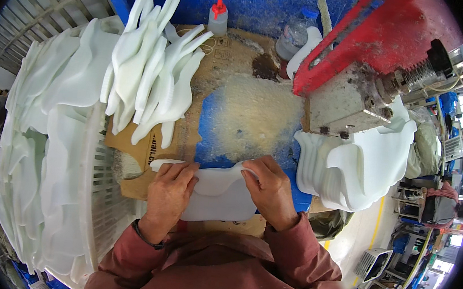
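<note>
Close to my body, a white foam piece (220,210) with a wavy upper edge spans the gap between my hands at the front of the work surface. The fingers of my left hand (169,197) are closed on its left end, where a narrow tip sticks out past them. My right hand (269,189) pinches the upper right edge between thumb and fingers. A second curved edge shows across the piece, either a fold or another layer; I cannot tell which. To the right of my right hand stands a stack of curved white foam pieces (361,175).
A pile of narrow foam pieces (153,66) lies on cardboard (190,116) at back left. Far left, a plastic basket (98,188) holds large foam pieces. A red machine arm (345,44) with a metal block (345,105) overhangs the right. A red-nozzled bottle (219,19) stands behind.
</note>
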The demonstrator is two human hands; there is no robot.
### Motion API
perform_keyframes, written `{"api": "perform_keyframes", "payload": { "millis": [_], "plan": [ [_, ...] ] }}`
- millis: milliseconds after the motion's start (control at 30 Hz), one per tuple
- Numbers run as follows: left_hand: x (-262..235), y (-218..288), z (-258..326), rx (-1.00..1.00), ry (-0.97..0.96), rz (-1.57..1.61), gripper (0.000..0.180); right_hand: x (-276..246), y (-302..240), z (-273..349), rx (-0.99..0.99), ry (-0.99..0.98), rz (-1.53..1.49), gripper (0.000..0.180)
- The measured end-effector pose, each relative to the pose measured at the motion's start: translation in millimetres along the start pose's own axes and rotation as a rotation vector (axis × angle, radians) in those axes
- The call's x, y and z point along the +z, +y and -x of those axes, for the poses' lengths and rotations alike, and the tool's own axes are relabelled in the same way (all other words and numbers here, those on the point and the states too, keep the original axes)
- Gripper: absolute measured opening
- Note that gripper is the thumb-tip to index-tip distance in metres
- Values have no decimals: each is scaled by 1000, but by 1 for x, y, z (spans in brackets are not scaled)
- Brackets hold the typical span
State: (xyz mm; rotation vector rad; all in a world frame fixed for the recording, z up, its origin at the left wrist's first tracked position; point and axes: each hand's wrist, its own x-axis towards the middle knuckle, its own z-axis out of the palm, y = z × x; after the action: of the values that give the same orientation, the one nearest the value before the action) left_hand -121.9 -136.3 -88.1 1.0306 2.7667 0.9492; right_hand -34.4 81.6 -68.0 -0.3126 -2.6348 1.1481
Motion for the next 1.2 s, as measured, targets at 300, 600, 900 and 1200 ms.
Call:
{"api": "perform_keyframes", "payload": {
  "millis": [300, 600, 900, 1200],
  "plan": [
    [1, 1, 0, -16, 9, -39, 37, 9, 10, 1, -44, 12, 90, 16],
    [19, 31, -7, 110, -89, 57, 38, 9, 12, 2, -40, 18, 78, 17],
    [24, 37, -11, 87, -61, 59, 37, 2, 16, 5, 63, 42, -57, 14],
    [30, 39, -11, 83, -29, 38, 38, 11, 20, 1, 18, 95, 74, 12]
  ]
}}
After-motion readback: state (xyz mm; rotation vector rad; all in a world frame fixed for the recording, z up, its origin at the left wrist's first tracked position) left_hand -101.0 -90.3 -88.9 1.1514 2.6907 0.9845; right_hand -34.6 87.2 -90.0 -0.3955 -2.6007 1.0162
